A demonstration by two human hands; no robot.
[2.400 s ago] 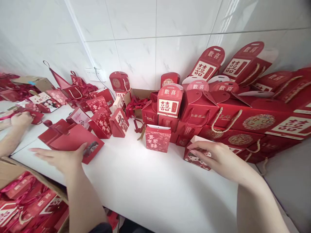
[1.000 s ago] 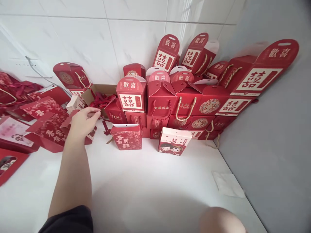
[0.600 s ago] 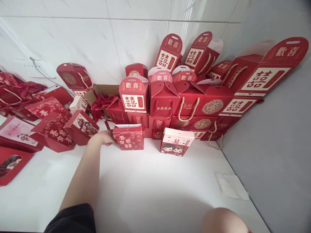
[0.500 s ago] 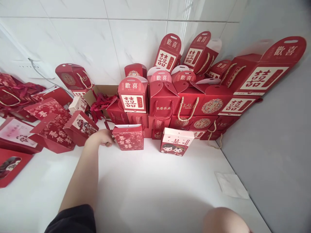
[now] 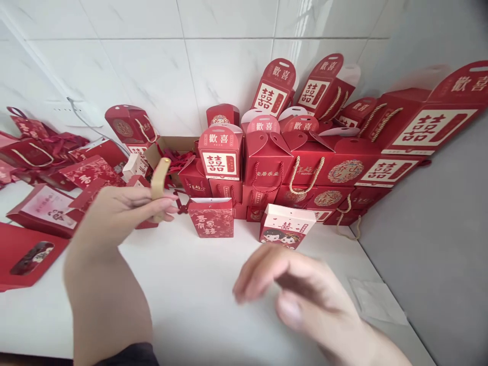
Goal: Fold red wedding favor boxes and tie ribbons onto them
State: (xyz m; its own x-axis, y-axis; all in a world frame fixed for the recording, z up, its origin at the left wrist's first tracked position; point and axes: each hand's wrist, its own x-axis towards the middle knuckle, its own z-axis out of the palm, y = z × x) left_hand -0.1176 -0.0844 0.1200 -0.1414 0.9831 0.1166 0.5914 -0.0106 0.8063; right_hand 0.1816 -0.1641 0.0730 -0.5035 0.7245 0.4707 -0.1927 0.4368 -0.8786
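My left hand (image 5: 118, 211) is raised over the left part of the white table (image 5: 213, 284). Pinched in its fingers is a flat gold strip (image 5: 159, 179) with a small hole or stud near its upper end. Just right of those fingers stands a red box (image 5: 211, 218) with white writing. My right hand (image 5: 308, 292) hovers over the table at the lower right, slightly blurred, with its fingers curved and the thumb apart, holding nothing. Beyond it stands a box with a cartoon couple (image 5: 287, 227).
Red gift boxes (image 5: 267, 152) with rope handles are stacked along the tiled wall. A cardboard carton (image 5: 175, 143) holds dark red ribbons. More red boxes and bags (image 5: 49, 203) crowd the left side. A grey partition (image 5: 430, 229) bounds the right, near a pale flat patch (image 5: 377, 302).
My left hand has risen from beside the red box and come nearer, now with the gold strip in its fingers. My right hand has moved up into view. The camera view has shifted somewhat.
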